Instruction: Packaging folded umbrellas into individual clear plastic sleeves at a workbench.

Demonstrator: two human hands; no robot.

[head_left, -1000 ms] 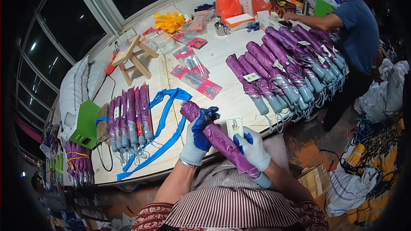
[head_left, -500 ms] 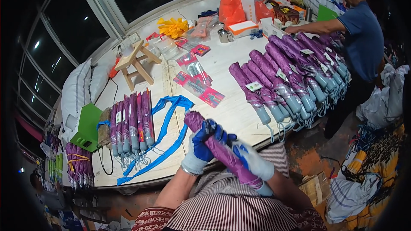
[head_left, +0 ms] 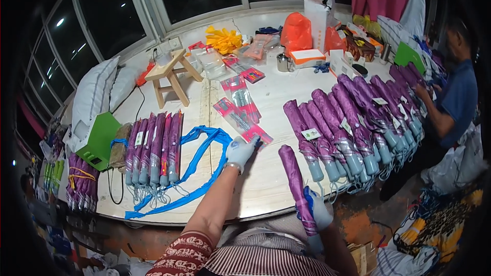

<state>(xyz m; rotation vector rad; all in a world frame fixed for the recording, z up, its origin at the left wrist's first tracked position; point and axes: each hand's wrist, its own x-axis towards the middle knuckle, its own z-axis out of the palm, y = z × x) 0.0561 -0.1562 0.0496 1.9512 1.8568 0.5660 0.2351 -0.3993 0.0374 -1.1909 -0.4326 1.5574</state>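
My right hand [head_left: 318,209], in a blue-and-white glove, is wrapped round the lower part of a folded purple umbrella [head_left: 292,171]. The umbrella stands tilted at the table's front edge, its grey handle end down by my lap. My left hand [head_left: 242,154], gloved too, reaches over the table with its fingers apart. Its fingertips meet the near end of a flat pink-and-clear packaging sleeve [head_left: 236,116]; no firm grip shows. A second such sleeve [head_left: 236,89] lies just beyond.
Folded purple umbrellas lie in a large row [head_left: 353,122] on the right and a smaller group [head_left: 153,148] on the left. A blue strip [head_left: 197,156] loops between. A wooden stand [head_left: 173,74] and metal mug [head_left: 284,62] stand farther back. A co-worker [head_left: 455,92] is at the right.
My left hand has let go of the purple umbrella and moved forward to the pink sleeve. My right hand keeps the umbrella, now more upright and farther right. The view has shifted.
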